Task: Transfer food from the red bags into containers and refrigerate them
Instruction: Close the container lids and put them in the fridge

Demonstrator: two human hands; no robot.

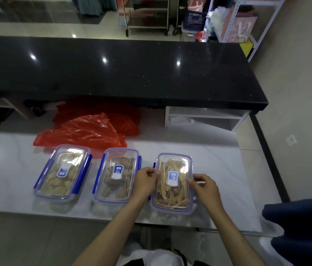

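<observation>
White marble counter (218, 169) below black bar top (113, 73), tiled room. Your left hand (144, 182) and right hand (205, 187) — curled fingers gripping rightmost container (173, 182) sides.

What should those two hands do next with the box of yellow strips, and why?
Probably press the side clips down to lock the lid. The left hand and right hand grip the long sides of the right container, whose lid is already on. The two other containers look clipped shut, and the red bags lie flat.
</observation>
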